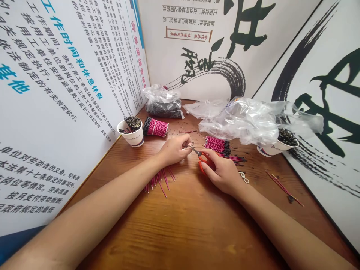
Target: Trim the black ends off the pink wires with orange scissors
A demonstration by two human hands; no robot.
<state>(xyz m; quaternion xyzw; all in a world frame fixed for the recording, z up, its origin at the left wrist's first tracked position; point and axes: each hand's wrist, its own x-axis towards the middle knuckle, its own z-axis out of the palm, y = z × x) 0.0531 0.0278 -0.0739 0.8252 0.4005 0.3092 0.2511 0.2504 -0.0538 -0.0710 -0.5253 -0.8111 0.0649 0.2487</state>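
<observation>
Over the middle of the table, my right hand point(222, 170) is closed on a pair of scissors point(206, 162) with orange handles. Their dark blades point left, up to the fingertips of my left hand point(177, 150). The left fingers are pinched together, and what they hold is too small to make out. Loose pink wires point(164, 182) with bare metal ends lie below my left wrist, partly hidden by the forearm. Beyond the scissors rests a pile of pink wires with black ends point(218, 144).
A paper cup point(136, 139) full of black-ended pieces stands left, beside a tied wire bundle point(159, 127). Behind sit a bag of black material point(164, 107) and crumpled clear plastic point(239, 120). Another filled cup point(271, 149), white string point(244, 177) and stray wires point(284, 187) are right. Printed panels enclose the table.
</observation>
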